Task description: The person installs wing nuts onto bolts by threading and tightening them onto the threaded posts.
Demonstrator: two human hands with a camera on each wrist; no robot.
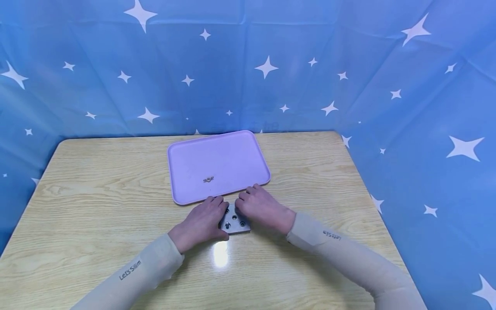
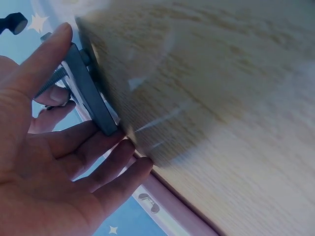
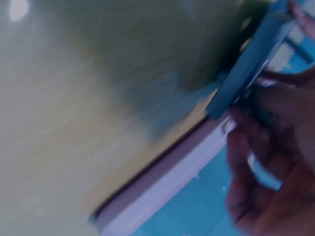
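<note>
A grey metal plate (image 1: 234, 224) with round holes lies on the table in front of the tray. A threaded bolt (image 2: 51, 81) stands up from its face in the left wrist view. My left hand (image 1: 205, 218) grips the plate's left side, thumb at the near edge and fingers toward the far edge. Over the far right corner, my right hand (image 1: 263, 208) has curled fingers, which seem to pinch a small dark metal part; blur and the fingers hide most of it. In the right wrist view the plate (image 3: 251, 64) appears edge-on beside those fingers.
A purple tray (image 1: 221, 153) lies just beyond both hands, close to the fingertips. Small bronze wing nuts (image 1: 208, 179) rest near its front edge. The wooden table (image 1: 108, 206) ends at a blue star-patterned curtain (image 1: 232, 64) behind and at the right.
</note>
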